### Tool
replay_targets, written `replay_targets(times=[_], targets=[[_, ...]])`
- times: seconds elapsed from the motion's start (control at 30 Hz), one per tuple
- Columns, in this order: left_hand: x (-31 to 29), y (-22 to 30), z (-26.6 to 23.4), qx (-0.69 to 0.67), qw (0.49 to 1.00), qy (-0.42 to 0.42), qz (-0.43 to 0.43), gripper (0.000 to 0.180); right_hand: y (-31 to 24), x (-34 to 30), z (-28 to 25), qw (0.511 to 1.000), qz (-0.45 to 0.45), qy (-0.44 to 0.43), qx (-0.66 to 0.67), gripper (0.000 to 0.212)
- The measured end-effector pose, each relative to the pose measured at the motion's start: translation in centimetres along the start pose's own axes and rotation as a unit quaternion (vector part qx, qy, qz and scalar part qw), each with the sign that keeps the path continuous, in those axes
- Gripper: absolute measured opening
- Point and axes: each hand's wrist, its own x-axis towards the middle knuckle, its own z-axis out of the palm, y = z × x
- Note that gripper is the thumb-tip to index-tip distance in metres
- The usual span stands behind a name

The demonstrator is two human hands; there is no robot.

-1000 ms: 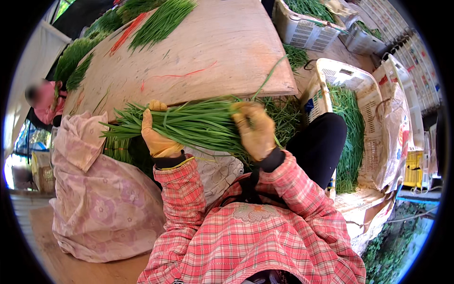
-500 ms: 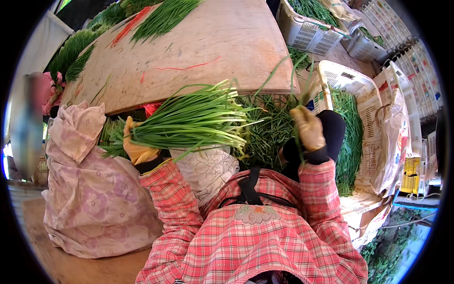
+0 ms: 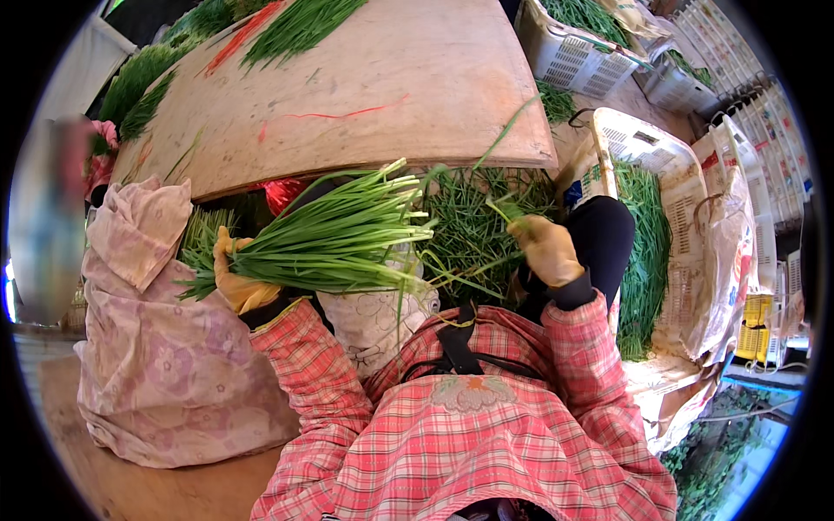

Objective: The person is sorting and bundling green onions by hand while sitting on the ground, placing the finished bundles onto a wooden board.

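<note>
My left hand (image 3: 246, 280), in a tan glove, is closed round the leafy end of a thick bunch of garlic chives (image 3: 334, 233). The pale cut ends point right, and a few yellowish blades hang loose below them. On the right, my gloved right hand (image 3: 549, 250) is closed on a few thin chive blades (image 3: 504, 210), apart from the bunch. Between and below the hands lies a heap of loose chive scraps (image 3: 473, 217). A white patterned cloth (image 3: 369, 326) covers my lap under the bunch.
A wooden table (image 3: 391, 95) stands ahead, with another chive bunch (image 3: 304, 30) and red ties (image 3: 239, 39) on it. To my right is a white crate (image 3: 682, 234) of chives; a flowered cloth bundle (image 3: 174, 347) sits at my left. More crates (image 3: 578, 61) stand behind.
My right hand has moved left and slightly down, nearer the bunch, with thin blades still in it. The bunch has shifted a little left in my left hand's grip.
</note>
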Motion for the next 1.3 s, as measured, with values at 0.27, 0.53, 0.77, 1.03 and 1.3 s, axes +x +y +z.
replay_targets(times=[0.27, 0.53, 0.77, 1.03, 1.3], targets=[[0.6, -4.2, 1.9, -0.031, 0.996, 0.002, 0.087, 0.021, -7.9, 1.7, 5.0, 0.984, -0.163, 0.063, 0.041, 0.041], [0.3, -2.6, 0.7, -0.04, 0.999, -0.028, 0.019, 0.021, 1.3, 1.7, 2.2, 0.983, -0.011, 0.106, -0.151, 0.033], [1.2, -5.8, 1.5, -0.036, 0.986, 0.102, 0.127, 0.018, -6.8, 0.3, 5.6, 0.975, -0.185, 0.11, 0.052, 0.073], [1.8, -6.7, 0.4, 0.025, 0.998, 0.055, 0.021, 0.015, -3.1, -0.4, 5.9, 0.967, -0.211, 0.061, -0.128, 0.034], [1.4, -3.3, -2.2, 0.026, 0.996, 0.044, 0.077, 0.024, 2.2, -2.0, -0.6, 0.991, -0.074, 0.058, -0.096, 0.045]])
